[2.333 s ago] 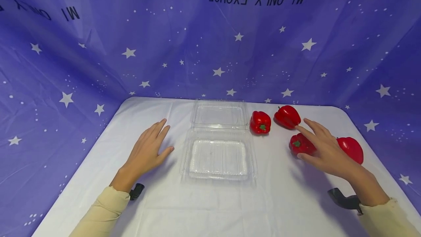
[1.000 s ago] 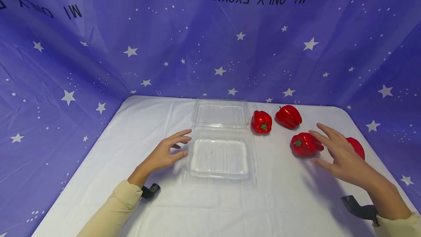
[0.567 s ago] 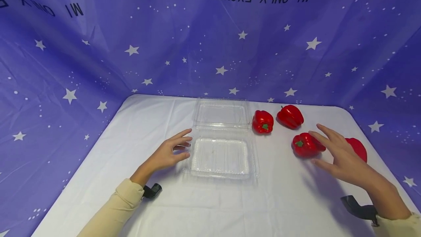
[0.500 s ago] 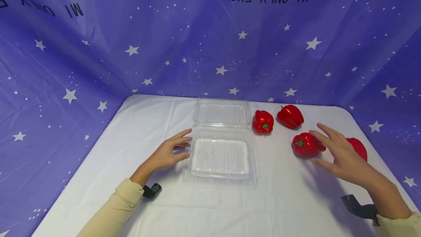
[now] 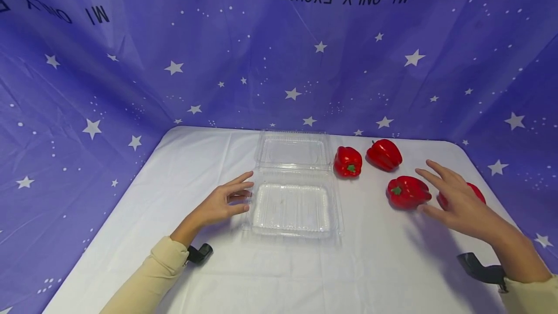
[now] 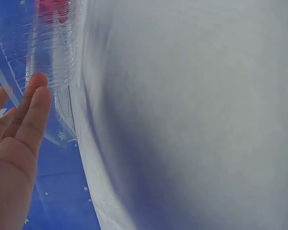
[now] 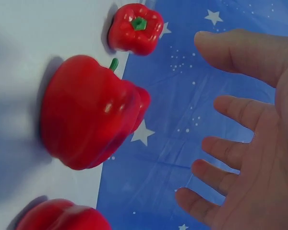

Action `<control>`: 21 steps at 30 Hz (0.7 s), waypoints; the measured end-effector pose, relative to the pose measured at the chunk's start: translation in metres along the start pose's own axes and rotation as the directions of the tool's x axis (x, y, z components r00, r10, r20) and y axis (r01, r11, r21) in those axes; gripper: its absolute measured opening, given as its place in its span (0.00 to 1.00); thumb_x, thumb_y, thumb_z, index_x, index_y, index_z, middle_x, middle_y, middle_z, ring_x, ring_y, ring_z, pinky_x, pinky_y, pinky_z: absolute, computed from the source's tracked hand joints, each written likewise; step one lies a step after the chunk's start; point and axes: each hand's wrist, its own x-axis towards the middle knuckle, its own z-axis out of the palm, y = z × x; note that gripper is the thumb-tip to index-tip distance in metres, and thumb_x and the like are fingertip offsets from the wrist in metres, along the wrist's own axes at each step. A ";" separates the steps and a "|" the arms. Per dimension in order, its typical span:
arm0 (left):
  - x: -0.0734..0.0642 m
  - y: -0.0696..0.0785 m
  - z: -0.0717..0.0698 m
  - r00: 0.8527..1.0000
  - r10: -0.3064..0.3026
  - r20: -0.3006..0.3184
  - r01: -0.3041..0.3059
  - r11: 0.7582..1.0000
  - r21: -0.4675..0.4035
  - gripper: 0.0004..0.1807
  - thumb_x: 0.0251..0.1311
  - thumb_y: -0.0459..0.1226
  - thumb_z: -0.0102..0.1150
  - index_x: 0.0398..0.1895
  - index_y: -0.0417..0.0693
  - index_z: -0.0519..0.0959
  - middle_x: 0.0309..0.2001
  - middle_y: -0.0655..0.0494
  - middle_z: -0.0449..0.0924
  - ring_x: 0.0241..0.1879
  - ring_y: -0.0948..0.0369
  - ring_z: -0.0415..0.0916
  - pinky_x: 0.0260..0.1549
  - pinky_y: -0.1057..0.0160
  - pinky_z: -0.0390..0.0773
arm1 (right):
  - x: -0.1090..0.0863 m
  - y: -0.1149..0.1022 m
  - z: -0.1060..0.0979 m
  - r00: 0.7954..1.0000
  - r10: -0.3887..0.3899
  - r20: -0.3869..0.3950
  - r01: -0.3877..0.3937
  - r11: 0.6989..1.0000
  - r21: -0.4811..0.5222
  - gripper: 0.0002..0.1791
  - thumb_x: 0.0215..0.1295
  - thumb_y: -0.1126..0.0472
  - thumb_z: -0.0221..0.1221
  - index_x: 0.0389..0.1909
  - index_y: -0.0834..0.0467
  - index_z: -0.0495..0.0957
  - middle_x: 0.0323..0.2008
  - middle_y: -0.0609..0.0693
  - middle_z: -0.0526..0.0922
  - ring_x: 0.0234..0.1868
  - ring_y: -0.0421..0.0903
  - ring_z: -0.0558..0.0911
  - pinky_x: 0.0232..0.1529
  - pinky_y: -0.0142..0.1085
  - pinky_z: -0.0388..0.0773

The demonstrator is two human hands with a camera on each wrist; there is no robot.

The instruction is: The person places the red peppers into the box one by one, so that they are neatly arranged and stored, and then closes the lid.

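As the wide-spread right hand [image 5: 468,207] is edging away from the bell pepper [image 5: 406,193] before it, likely delaying pickup, the loosely parted left hand [image 5: 220,203] is flanking the clamshell [image 5: 291,210].

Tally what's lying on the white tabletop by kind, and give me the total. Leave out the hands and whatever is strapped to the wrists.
Red bell peppers: 4
Clear plastic container, lid open, counted as one piece: 1
Total: 5
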 end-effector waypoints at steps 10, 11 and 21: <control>0.000 -0.003 0.000 0.999 0.033 0.026 -0.032 0.999 -0.039 0.33 0.60 0.25 0.61 0.70 0.27 0.64 0.79 0.39 0.48 0.63 0.35 0.71 0.65 0.47 0.75 | -0.003 0.017 0.004 1.000 0.018 -0.003 -0.018 0.999 0.045 0.51 0.46 0.65 0.73 0.74 0.57 0.61 0.73 0.70 0.57 0.65 0.77 0.59 0.53 0.82 0.58; 0.000 -0.003 0.001 0.999 0.034 0.026 -0.033 0.999 -0.041 0.34 0.60 0.25 0.62 0.70 0.27 0.64 0.79 0.39 0.48 0.63 0.35 0.71 0.65 0.48 0.75 | -0.003 0.018 0.005 1.000 0.021 -0.001 -0.021 0.999 0.046 0.51 0.45 0.65 0.73 0.73 0.57 0.62 0.72 0.70 0.58 0.65 0.77 0.59 0.52 0.82 0.58; -0.002 -0.003 -0.002 0.998 0.025 0.053 -0.021 0.998 -0.066 0.35 0.62 0.27 0.61 0.71 0.28 0.61 0.80 0.39 0.44 0.65 0.35 0.69 0.66 0.48 0.74 | 0.002 0.024 0.017 0.999 0.046 0.012 -0.046 0.999 0.027 0.50 0.41 0.65 0.76 0.70 0.61 0.65 0.68 0.70 0.63 0.64 0.73 0.62 0.49 0.78 0.68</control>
